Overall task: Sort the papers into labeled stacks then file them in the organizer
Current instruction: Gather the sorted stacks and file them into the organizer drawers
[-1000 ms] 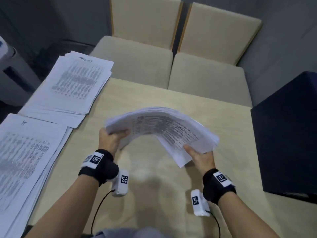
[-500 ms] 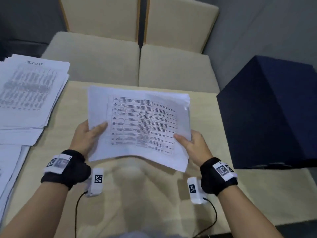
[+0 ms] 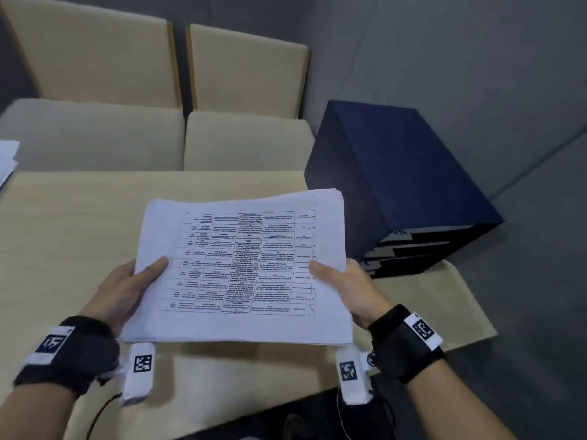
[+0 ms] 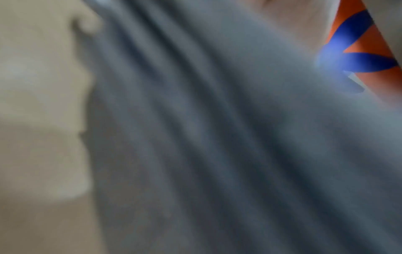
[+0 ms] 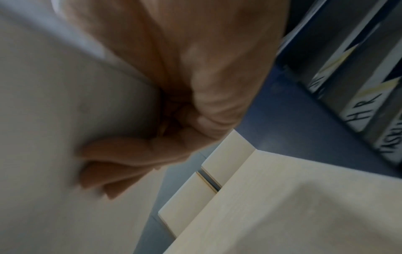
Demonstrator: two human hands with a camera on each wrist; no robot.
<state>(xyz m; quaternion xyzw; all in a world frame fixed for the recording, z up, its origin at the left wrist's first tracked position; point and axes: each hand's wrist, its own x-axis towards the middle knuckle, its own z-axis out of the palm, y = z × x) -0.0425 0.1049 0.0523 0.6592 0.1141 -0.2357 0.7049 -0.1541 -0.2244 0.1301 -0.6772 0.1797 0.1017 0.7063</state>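
A thick stack of printed papers (image 3: pixel 244 265) with a table on its top sheet is held flat above the wooden table (image 3: pixel 63 223). My left hand (image 3: pixel 127 287) grips its left edge, thumb on top. My right hand (image 3: pixel 346 287) grips its right edge, thumb on top; from below, the right wrist view shows the fingers (image 5: pixel 121 154) curled under the stack (image 5: pixel 65 137). The dark blue organizer (image 3: pixel 397 179) stands at the table's right end, close to the stack's right edge. Its labelled slots (image 5: pixel 361 110) face me, one marked "HR". The left wrist view is blurred.
Two beige cushioned chairs (image 3: pixel 244 141) stand behind the table. A corner of another paper pile (image 3: pixel 6 160) shows at the far left edge. The table's near-right corner (image 3: pixel 476 325) lies just beyond my right wrist, with grey floor beyond it.
The stack went from bowed to flat and moved right, toward the organizer. My view turned right too, so the sorted piles on the left have mostly left the frame.
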